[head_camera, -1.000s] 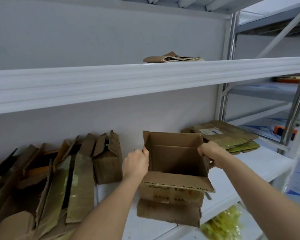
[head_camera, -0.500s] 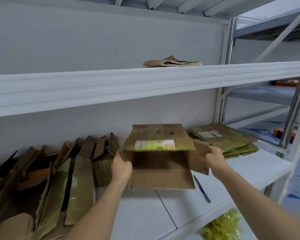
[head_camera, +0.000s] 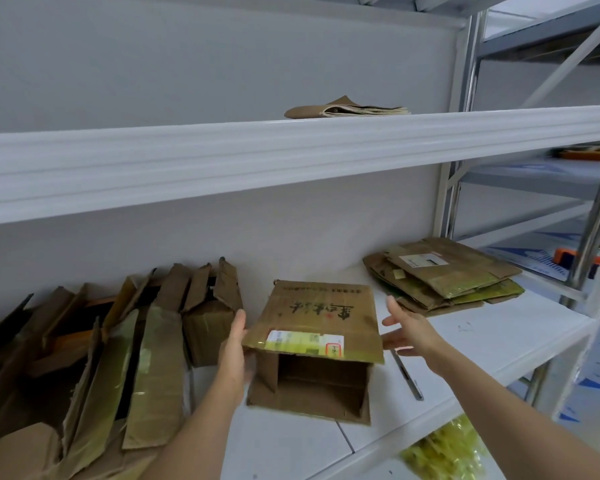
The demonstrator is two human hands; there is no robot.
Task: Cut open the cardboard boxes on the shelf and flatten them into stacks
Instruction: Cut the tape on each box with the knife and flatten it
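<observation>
The cardboard box [head_camera: 314,348] lies on its side on the shelf [head_camera: 482,327], open end facing out, probably for flattening. The left hand [head_camera: 236,355] rests flat-fingered against its side to steady it; the right hand [head_camera: 409,332] hovers just beside it, fingers spread, holding nothing.

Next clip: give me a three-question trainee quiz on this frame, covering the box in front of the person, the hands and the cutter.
1. True or false: the right hand grips the open cardboard box.
2. Which side of the box does the utility knife lie on, on the white shelf?
A. its right
B. its left
C. inside it
3. Fill in: the stack of flattened boxes lies to the ____ of the open box, near the shelf's end.

Key
1. False. The right hand is open and apart from the box; only the left hand touches it, flat against its left side.
2. A
3. right
</observation>
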